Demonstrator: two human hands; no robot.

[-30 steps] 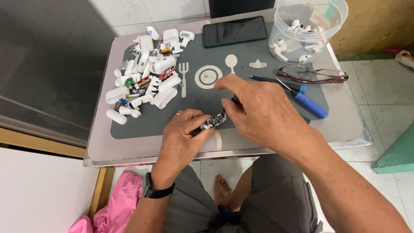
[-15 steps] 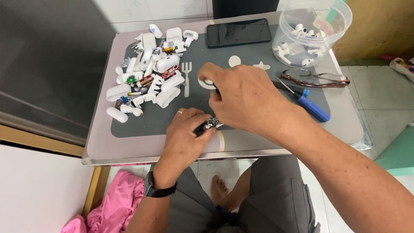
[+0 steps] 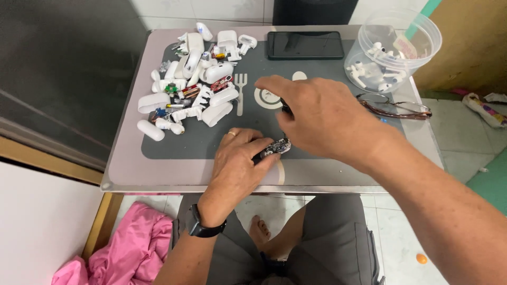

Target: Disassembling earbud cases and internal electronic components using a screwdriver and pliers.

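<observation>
Board: a small dark circuit board (image 3: 274, 148) is pinched at the near middle of the mat, between the fingertips of the left hand, and is laid just above the mat's near edge.
Left hand: the left hand (image 3: 237, 161) is rested palm down on the mat, closed on the board; a ring is worn on one finger and a black watch (image 3: 203, 227) on the wrist.
Right hand: the right hand (image 3: 322, 116) is held over the mat's middle, just beyond the board, fingers curled down; a dark tool tip is glimpsed beneath it, but whether it is gripped cannot be told.
Mat: a grey mat (image 3: 179, 148) is spread on the table (image 3: 127, 174).
Parts: white earbud cases and loose parts (image 3: 193, 84) are heaped at the far left of the mat.
Phone: a black phone (image 3: 304, 45) is laid at the far edge.
Tub: a clear tub (image 3: 422, 39) with white earbuds is set at the far right.
Glasses: glasses (image 3: 396, 108) are laid near the tub, right of the right hand.
Cloth: pink cloth (image 3: 127, 253) is seen on the floor at near left.
</observation>
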